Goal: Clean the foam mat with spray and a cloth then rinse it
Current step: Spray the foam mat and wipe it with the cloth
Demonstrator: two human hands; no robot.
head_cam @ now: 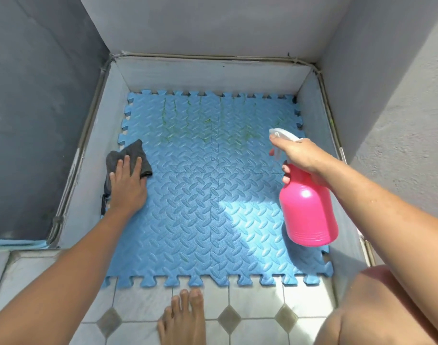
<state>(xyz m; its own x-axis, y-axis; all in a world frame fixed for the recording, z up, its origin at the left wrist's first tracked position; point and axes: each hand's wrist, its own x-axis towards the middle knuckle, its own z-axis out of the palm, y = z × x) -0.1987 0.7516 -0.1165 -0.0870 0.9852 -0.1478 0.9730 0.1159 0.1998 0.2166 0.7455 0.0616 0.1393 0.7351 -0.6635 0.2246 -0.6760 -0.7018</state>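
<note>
A blue interlocking foam mat (203, 207) lies flat in a sunken tiled bay, with green streaks of grime across its far half. My left hand (128, 185) presses flat, fingers straight, on a dark grey cloth (135, 153) at the mat's left edge. My right hand (300, 155) grips the neck of a pink spray bottle (308, 210) with a white trigger head, held above the mat's right side, nozzle pointing left and away.
Low white walls (208, 73) ring the bay on three sides, with grey walls above. A tiled floor (252, 302) with diamond insets runs along the near edge, where my bare foot (185, 317) stands. My knee (377, 307) sits at the lower right.
</note>
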